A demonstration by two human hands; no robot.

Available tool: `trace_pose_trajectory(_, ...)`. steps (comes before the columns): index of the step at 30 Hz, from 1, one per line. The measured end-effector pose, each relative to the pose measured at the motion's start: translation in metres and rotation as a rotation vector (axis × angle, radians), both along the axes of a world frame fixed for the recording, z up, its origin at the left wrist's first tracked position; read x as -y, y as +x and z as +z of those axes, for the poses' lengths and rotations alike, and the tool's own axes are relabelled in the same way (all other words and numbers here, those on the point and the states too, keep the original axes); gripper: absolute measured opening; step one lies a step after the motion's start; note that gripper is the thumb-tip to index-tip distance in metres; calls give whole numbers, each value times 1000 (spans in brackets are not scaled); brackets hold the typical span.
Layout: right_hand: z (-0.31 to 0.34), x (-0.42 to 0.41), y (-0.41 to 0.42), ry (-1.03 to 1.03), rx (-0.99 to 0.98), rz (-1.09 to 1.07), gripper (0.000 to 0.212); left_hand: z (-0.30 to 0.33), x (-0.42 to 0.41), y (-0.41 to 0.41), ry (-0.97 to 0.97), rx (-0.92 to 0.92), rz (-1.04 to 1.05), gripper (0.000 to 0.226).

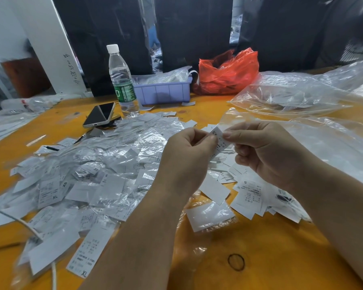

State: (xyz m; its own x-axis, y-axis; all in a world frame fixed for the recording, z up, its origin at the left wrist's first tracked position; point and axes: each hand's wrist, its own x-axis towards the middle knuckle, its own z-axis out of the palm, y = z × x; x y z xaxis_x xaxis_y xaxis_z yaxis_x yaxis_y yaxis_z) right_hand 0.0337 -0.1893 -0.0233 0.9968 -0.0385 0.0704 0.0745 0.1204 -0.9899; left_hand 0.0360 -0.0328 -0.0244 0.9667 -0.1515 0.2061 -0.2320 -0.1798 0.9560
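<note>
— How do the fingers sit?

— Those of the right hand are pinched together on the upper part of the label, thumb against forefinger. The left hand pinches it from the other side, its thumb tip pressed on the strip just below the printed XS. Both grips are closed on it.

— And where is the label?

— It is held up between the two hands, off the desk, above the right fringe of the pile of labels.

— How will it handle?

— It is probably almost weightless, thin and floppy, so it will bend rather than resist. A light fingertip pinch near one end suits it, and a hard squeeze would likely crease it. The film sleeves in the pile look slippery.

— What lies beyond the hands?

— A large clear bag is spread out to the right. A phone and a water bottle stand behind the pile. A purple tray and a red bag sit at the far edge.
</note>
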Motion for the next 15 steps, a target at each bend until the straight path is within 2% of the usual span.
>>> trace_pose_trajectory(5,-2,-2,-1,-49,-11,-7,7,1,-1,1,-54,-31,20,14)
trace_pose_trajectory(10,-5,-5,-2,-78,-9,11,18,1,0,0,-77,-59,-6,14)
trace_pose_trajectory(15,-3,-4,-1,-39,-8,-52,5,4,-1,2,-86,-143,-37,14)
